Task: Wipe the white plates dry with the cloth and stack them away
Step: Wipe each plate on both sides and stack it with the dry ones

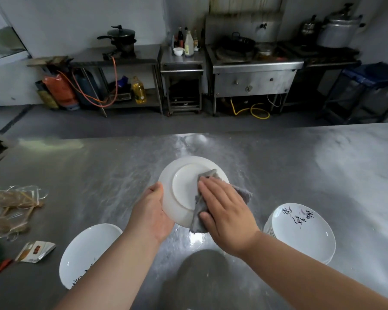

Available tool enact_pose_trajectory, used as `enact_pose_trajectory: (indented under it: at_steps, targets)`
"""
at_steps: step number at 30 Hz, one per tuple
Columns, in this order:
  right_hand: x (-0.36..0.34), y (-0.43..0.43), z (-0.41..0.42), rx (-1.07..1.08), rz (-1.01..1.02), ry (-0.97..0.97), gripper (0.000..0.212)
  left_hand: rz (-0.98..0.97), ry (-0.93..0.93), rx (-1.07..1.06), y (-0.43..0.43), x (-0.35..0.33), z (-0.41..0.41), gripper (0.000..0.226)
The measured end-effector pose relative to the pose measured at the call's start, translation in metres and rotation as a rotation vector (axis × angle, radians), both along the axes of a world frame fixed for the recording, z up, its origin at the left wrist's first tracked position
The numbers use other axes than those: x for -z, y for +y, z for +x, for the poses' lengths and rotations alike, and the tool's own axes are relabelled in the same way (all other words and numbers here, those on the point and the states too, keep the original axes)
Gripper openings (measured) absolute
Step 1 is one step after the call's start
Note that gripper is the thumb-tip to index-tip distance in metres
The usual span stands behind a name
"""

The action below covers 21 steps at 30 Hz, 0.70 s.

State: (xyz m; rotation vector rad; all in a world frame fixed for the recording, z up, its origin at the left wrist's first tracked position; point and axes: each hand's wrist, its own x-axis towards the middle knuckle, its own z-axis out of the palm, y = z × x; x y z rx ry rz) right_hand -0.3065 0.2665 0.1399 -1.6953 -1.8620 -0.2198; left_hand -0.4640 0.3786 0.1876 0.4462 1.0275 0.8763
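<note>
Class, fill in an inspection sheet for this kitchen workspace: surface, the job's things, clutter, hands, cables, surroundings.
Surface: steel table, scuffed, with patches of glare.
Job's things: held plate, underside facing the camera; grey cloth lying on it; plate stack at near right; near-left plate, partly hidden.
Clutter: clear wrapping and small packet at the table's left edge.
Hands: left hand grips the held plate's rim; right hand presses the cloth with flat fingers.
Cables: orange hose at back left; yellow hose on the floor under the stove.
Surroundings: pressure cooker and oil bottle by the back wall.
</note>
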Motion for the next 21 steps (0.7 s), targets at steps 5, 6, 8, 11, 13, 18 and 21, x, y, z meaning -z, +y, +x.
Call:
enact_pose_trajectory:
  at_steps: [5,6,8,11,13,18,21]
  targets:
    - [-0.022,0.021,-0.01,0.067,-0.135,0.027,0.064,0.149,0.1,0.15,-0.005,-0.01,0.0,0.015]
    - [-0.031,0.029,-0.011,0.031,-0.132,-0.013,0.064,0.188,0.118,0.205,-0.007,-0.012,0.001,0.018]
    - [-0.049,0.043,-0.011,-0.078,-0.086,-0.102,0.061,0.243,0.114,0.275,-0.01,-0.015,0.004,0.019]
    - [-0.063,0.055,-0.003,-0.135,-0.07,-0.181,0.052,0.303,0.099,0.292,-0.011,-0.018,-0.001,0.024]
    - [-0.062,0.055,0.009,0.004,-0.102,-0.035,0.047,0.347,0.129,0.312,-0.011,-0.019,-0.008,0.031]
    - [-0.052,0.038,0.014,0.172,-0.208,0.194,0.052,0.375,0.187,0.329,-0.013,-0.02,-0.014,0.028]
    - [-0.057,0.037,0.005,-0.012,-0.128,-0.052,0.057,0.368,0.156,0.355,-0.015,-0.024,-0.013,0.035]
